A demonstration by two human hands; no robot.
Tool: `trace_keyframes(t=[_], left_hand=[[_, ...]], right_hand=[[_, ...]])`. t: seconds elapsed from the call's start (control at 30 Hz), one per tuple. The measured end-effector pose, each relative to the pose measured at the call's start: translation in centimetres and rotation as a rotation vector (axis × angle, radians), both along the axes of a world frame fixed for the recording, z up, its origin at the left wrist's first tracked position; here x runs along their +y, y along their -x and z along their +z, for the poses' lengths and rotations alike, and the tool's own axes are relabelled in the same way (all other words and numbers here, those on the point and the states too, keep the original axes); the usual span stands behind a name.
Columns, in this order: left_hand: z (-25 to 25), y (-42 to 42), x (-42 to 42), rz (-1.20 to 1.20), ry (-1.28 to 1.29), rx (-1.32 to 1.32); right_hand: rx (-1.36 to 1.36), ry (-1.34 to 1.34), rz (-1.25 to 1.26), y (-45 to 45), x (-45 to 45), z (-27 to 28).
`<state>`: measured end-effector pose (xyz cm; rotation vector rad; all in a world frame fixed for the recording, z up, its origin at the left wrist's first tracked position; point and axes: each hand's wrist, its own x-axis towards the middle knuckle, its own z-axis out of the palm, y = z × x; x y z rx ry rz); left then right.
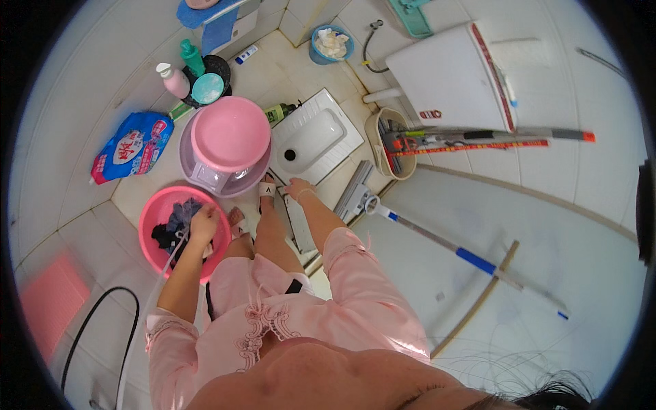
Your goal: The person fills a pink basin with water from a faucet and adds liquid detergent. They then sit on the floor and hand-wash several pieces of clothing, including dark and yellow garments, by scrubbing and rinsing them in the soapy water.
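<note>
My left hand (204, 224) is curled over wet-looking dark clothes (183, 214) in a bright pink basin (148, 210). A thin pale hose (171, 256) runs up to beside its fingers; whether it grips hose or cloth is unclear. My right hand (300, 189), a bracelet at its wrist, reaches down near the squat toilet's (319, 134) lower edge, above a worn white panel (300, 225). What its fingertips touch cannot be made out. A lighter pink basin (232, 134) rests on a larger lilac basin (192, 171) in front of me.
At the left are a blue detergent bag (134, 146), a pink pump bottle (174, 82) and a green bottle (192, 57). A green bottle (277, 114) lies by the toilet. At the right stand a beige bin (402, 166) and a long-handled squeegee mop (353, 197); behind is a blue bin (324, 57).
</note>
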<state>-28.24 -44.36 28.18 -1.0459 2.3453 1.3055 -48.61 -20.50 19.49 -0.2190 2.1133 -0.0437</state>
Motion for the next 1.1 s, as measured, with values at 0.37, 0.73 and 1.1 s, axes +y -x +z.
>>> trace_keyframes(t=[0.37, 0.73, 1.1], left_hand=[[-19.5, 14.9, 1.3, -0.064, -0.092, 0.17], [-26.7, 15.8, -0.9, -0.01, -0.189, 0.128], [-13.7, 17.2, -1.0, -0.037, -0.128, 0.197]], right_hand=[[0.458, -0.219, 0.545, 22.0, -9.2, -27.1], [0.506, -0.184, 0.6, 29.3, -9.0, -39.3], [-0.066, 0.511, -0.779, 17.8, -5.6, -20.0]])
